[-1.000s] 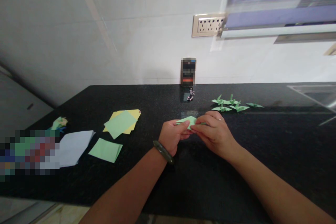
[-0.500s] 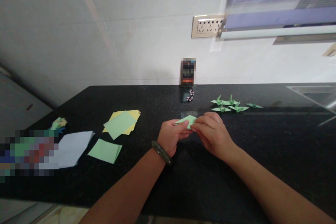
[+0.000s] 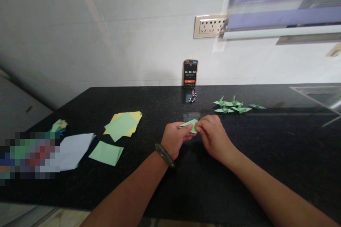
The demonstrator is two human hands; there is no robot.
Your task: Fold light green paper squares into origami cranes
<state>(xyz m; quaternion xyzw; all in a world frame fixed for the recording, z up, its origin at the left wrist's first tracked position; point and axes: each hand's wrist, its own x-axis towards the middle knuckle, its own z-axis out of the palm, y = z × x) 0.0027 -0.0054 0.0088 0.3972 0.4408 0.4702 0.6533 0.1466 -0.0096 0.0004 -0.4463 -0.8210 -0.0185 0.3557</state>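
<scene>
"Head view, centre: what do the hands hold?"

"One piece of green paper [image 3: 194, 123], over the dark counter [image 3: 202, 191]. The left hand [image 3: 177, 136] pinches it between thumb and fingers; the right hand [image 3: 214, 136] is drawn in narrowly, its fingertips gripping the right end and hiding the folds there."

"How far along is that piece?"

"Part folded, judging by its shape: small, flat, with a slender tip to the left. No spread wings show; the covered end cannot be read."

"And farther out?"

"Behind the right hand, five green cranes [image 3: 241, 109] stand close together, apparently done; the rightmost lies lower, its form too small to settle. To the left, well apart from the hands, lie a green slip [image 3: 105, 153], doubled or layered, and a stack [image 3: 122, 126] of yellow and green sheets. Beyond the slip is white paper [image 3: 77, 149]. At the back, a phone [image 3: 190, 72] leans on the wall, reading 00:20:30."

"What is left, then?"

"By appearance, the held piece is unfinished, and the stack's top sheet, lying flat, looks unworked."
</scene>
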